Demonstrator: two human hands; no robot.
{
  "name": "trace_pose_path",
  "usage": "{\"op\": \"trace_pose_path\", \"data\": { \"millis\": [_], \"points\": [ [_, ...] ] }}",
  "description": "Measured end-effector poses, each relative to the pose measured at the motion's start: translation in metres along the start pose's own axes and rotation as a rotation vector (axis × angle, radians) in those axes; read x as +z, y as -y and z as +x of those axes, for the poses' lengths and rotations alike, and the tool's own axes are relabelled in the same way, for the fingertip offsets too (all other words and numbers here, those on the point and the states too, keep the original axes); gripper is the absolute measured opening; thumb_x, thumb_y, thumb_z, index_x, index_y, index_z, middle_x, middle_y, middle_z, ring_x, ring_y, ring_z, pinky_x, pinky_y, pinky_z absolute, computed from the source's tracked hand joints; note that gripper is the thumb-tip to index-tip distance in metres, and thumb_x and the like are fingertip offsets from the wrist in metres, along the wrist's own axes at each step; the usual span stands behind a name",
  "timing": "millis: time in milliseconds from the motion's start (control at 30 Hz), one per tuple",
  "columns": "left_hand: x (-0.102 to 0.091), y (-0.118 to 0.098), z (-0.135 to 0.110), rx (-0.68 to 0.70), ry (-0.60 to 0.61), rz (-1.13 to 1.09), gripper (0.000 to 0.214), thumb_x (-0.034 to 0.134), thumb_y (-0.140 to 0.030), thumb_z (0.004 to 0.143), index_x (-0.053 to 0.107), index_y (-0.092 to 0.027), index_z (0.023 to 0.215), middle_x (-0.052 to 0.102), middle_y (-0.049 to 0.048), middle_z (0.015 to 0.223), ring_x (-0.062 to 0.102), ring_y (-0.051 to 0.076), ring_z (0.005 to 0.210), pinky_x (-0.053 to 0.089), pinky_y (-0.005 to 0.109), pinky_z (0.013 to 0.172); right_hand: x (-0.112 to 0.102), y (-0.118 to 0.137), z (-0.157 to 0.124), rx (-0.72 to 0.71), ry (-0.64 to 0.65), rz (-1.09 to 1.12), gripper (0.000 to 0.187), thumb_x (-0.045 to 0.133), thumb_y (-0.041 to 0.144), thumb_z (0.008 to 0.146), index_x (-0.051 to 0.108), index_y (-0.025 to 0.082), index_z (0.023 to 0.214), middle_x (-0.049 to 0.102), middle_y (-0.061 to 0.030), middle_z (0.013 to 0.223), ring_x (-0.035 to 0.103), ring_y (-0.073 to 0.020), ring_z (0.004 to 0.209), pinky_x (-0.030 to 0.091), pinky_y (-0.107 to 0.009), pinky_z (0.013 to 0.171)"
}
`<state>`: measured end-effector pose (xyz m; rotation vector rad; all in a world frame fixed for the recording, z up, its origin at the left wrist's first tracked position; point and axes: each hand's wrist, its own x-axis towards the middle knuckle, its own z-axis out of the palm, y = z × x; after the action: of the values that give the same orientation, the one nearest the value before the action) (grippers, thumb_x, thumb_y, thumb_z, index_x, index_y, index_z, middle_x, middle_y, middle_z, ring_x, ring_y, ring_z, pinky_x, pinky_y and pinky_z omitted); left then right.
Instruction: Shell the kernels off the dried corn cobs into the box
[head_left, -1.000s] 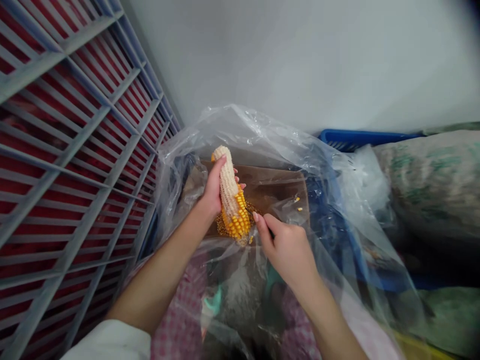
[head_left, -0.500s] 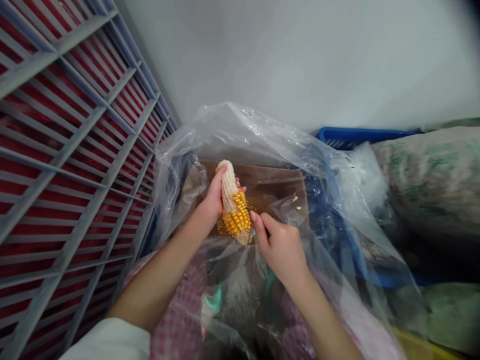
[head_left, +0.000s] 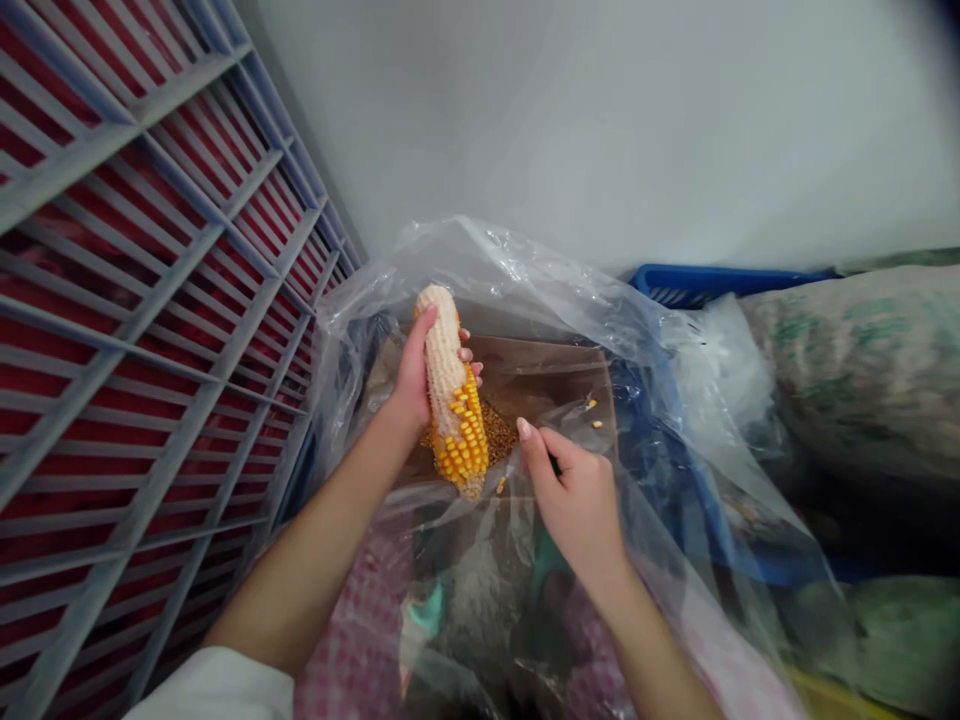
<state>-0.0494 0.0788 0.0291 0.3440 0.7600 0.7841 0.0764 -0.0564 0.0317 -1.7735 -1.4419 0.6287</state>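
My left hand [head_left: 415, 378] is wrapped round the bare upper half of a corn cob [head_left: 453, 395], holding it upright over a cardboard box [head_left: 559, 368]. The cob's lower half still carries yellow kernels. My right hand [head_left: 574, 495] hovers just right of the cob's lower end, fingers curled and thumb raised, not touching it; what is inside the curled fingers is hidden. A heap of loose kernels [head_left: 496, 432] lies in the box under the cob. Clear plastic sheeting [head_left: 525, 280] is draped round the box.
A grey grille with red behind it [head_left: 142, 300] fills the left. A plain wall runs behind. A blue plastic basket [head_left: 720, 282] and a filled patterned sack [head_left: 862, 350] stand at the right. Checked pink cloth [head_left: 360, 650] shows below the plastic.
My left hand lifted the cob slightly and tilted it more upright. My right thumb came off the kernels and the hand drew back to the right. A few kernels fell.
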Motion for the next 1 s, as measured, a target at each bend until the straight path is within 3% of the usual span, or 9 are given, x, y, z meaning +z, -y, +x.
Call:
{"op": "trace_pose_path", "data": {
  "millis": [333, 767, 1000],
  "points": [
    [0.004, 0.002, -0.010, 0.068, -0.004, 0.146, 0.039, 0.047, -0.056, 0.071, 0.051, -0.017, 0.073, 0.047, -0.0027, 0.044, 0.054, 0.014, 0.039, 0.044, 0.024, 0.041, -0.006, -0.002, 0.003, -0.099, 0.185, -0.028, 0.044, 0.038, 0.038, 0.087, 0.041, 0.017, 0.049, 0.030, 0.0062, 0.045, 0.029, -0.0049, 0.042, 0.021, -0.019, 0.043],
    [0.000, 0.016, -0.005, 0.079, -0.056, 0.018, 0.039, 0.048, -0.056, 0.071, 0.049, -0.017, 0.070, 0.045, -0.0038, 0.044, 0.049, 0.011, 0.038, 0.042, 0.023, 0.041, 0.011, -0.003, -0.006, -0.147, 0.047, -0.090, 0.039, 0.037, 0.032, 0.088, 0.049, 0.017, 0.054, 0.036, 0.0054, 0.044, 0.030, -0.0061, 0.041, 0.023, -0.021, 0.044],
    [0.000, 0.023, -0.003, 0.065, -0.093, -0.079, 0.039, 0.040, -0.054, 0.077, 0.048, -0.017, 0.068, 0.047, -0.0027, 0.042, 0.051, 0.012, 0.039, 0.044, 0.023, 0.043, 0.018, -0.005, -0.006, -0.135, -0.002, -0.067, 0.037, 0.037, 0.030, 0.088, 0.047, 0.017, 0.055, 0.036, 0.0053, 0.045, 0.030, -0.0059, 0.041, 0.022, -0.020, 0.045]
  ]
}}
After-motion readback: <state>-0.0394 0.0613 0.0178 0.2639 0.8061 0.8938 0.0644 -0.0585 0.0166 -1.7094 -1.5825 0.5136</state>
